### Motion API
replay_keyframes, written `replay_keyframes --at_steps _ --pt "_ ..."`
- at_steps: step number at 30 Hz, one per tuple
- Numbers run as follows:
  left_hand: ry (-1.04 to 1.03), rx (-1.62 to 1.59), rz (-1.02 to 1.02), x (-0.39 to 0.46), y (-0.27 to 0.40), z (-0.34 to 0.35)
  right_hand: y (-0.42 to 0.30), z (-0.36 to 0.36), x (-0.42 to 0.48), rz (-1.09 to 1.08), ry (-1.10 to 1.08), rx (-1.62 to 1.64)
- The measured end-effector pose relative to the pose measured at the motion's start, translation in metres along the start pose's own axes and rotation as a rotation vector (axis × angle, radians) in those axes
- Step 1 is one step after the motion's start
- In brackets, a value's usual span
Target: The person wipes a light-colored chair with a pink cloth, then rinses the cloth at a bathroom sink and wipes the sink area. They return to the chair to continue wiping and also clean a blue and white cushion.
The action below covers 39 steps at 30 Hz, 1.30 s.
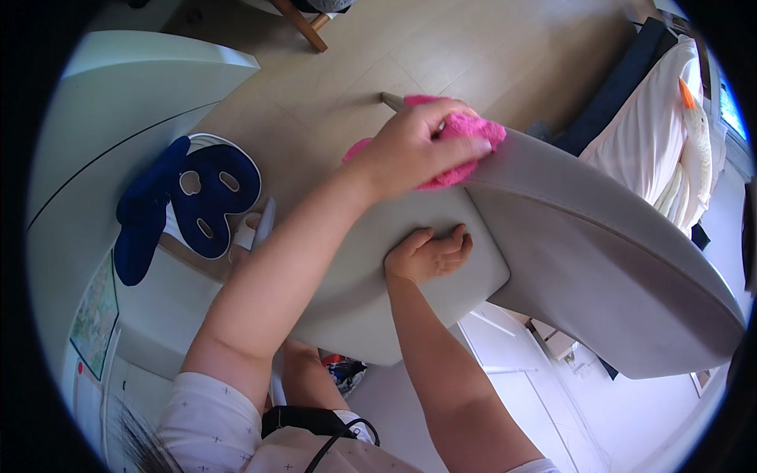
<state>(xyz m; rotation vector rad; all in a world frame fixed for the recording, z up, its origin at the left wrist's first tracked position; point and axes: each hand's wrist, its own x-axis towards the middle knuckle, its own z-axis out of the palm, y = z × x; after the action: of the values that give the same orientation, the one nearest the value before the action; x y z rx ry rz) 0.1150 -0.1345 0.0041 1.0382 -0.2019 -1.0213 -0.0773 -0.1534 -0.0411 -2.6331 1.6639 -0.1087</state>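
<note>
A bright pink cloth (452, 171) is bunched in my left hand (423, 148), pressed against the top corner of a grey upholstered chair's backrest (591, 236). Part of the cloth hangs beyond the hand on the far side. My right hand (429, 254) rests palm up on the chair's pale seat (349, 313), fingers loosely curled and holding nothing. The chair back stretches away to the right, a stitched seam running along its edge. One chair leg (392, 101) shows past the cloth.
A dark blue cushion-like item with cut-out holes (216, 195) lies at the left, beside a pale rounded furniture piece (118, 106). Light draped fabric with a plush bird (698, 142) is at the upper right. A wooden furniture leg (300, 25) stands on the tiled floor at the top.
</note>
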Motion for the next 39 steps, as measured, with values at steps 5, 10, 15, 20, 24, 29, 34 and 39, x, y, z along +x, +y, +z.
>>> replay_keyframes --at_steps 5,10,15,20,24,29,34,39 --pt "-0.022 0.215 0.033 -0.002 0.008 0.001 0.000 -0.001 0.000 0.022 -0.001 -0.011" --pt "0.114 0.432 -0.184 0.017 -0.002 -0.011 -0.005 -0.004 -0.002 0.044 -0.013 0.025" --pt "-0.054 0.227 0.003 0.004 0.000 -0.006 -0.007 -0.007 -0.001 0.049 -0.020 -0.015" --pt "-0.027 0.404 0.077 0.009 0.008 -0.006 0.001 -0.002 -0.003 0.008 -0.005 -0.024" --pt "-0.079 0.456 0.100 0.007 0.012 -0.009 -0.003 -0.003 -0.003 0.019 0.003 -0.015" --pt "-0.182 0.627 0.176 0.011 0.027 -0.003 0.000 -0.003 0.000 0.017 0.030 -0.010" --pt "-0.241 0.828 0.237 0.022 0.017 -0.016 -0.003 -0.002 0.000 0.001 0.013 -0.029" --pt "-0.279 0.883 0.384 0.012 0.033 -0.008 -0.005 -0.004 0.002 0.030 0.026 0.018"
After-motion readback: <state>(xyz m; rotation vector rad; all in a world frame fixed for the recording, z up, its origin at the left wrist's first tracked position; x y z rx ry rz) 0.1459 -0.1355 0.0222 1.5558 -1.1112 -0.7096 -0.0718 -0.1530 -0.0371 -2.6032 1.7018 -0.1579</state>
